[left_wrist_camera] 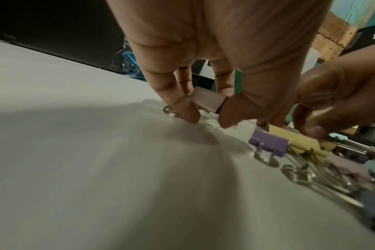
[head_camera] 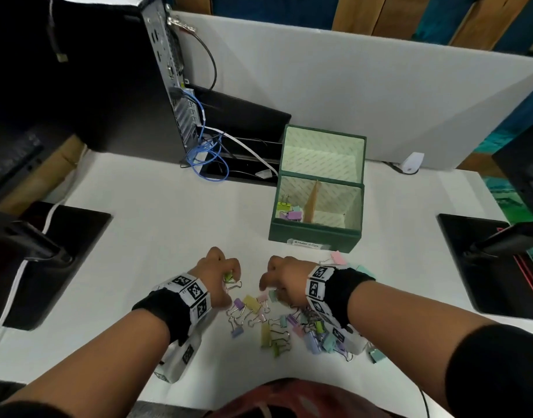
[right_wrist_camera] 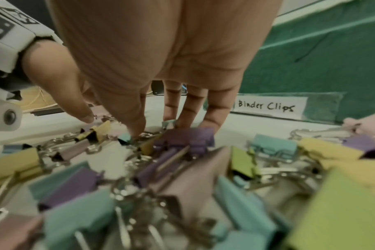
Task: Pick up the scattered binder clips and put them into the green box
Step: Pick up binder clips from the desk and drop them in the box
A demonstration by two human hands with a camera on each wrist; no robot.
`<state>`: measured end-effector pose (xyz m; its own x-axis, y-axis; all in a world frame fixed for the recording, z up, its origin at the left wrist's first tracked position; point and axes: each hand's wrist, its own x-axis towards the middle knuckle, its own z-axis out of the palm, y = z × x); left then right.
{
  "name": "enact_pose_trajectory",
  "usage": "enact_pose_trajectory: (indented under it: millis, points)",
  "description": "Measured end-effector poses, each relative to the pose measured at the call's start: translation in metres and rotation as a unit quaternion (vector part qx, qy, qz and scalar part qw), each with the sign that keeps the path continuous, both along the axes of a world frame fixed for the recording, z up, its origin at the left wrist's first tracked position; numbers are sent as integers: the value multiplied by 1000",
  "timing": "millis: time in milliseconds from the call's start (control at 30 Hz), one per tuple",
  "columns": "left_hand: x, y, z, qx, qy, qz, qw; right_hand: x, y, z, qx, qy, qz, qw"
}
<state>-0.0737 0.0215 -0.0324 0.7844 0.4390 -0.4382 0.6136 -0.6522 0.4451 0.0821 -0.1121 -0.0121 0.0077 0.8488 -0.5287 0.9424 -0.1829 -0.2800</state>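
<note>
Several pastel binder clips [head_camera: 277,324] lie scattered on the white table [head_camera: 156,224] in front of me. My left hand [head_camera: 220,276] pinches a pink clip [left_wrist_camera: 208,101] between thumb and fingertips just above the table, with a green clip [head_camera: 229,277] also at its fingers. My right hand [head_camera: 281,282] reaches down onto the far edge of the pile, thumb and fingers closing on a teal clip [head_camera: 272,294]. The green box [head_camera: 315,233] stands open just beyond both hands, labelled "Binder Clips" [right_wrist_camera: 265,106]. Its left compartment holds several clips [head_camera: 289,211].
A black computer tower [head_camera: 156,86] with blue cables [head_camera: 207,152] stands at the back left. Black monitor stands sit at the left [head_camera: 48,251] and right [head_camera: 485,260]. A white partition [head_camera: 349,86] closes the back of the table.
</note>
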Motion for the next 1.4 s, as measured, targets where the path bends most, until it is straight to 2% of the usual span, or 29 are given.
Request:
enact_pose_trajectory:
  millis: [233,600,733,867,933,1033,1133,1233,1400]
  points:
    - [-4,-3,1,-18,-1,40,999,-4,3,0,-13,-27,46,999]
    - [-1,2,11,-58,-66,101,991,15,6,1,-41,-12,-20,999]
    - [6,5,20,-89,-85,123,985,20,4,8,-20,53,-98,994]
    - [20,9,34,-110,-114,139,978,33,-1,21,4,142,-213,967]
    - [27,11,43,-126,-131,145,973,42,-6,27,21,256,-291,922]
    - [42,13,59,-168,-157,151,961,55,-16,42,62,427,-394,812]
    - [60,15,68,-249,-203,182,929,71,-25,60,99,524,-469,704]
    - [80,13,79,-355,-234,226,876,90,-25,73,143,564,-541,607]
    - [110,7,85,-429,-258,261,825,110,-26,78,228,529,-632,518]
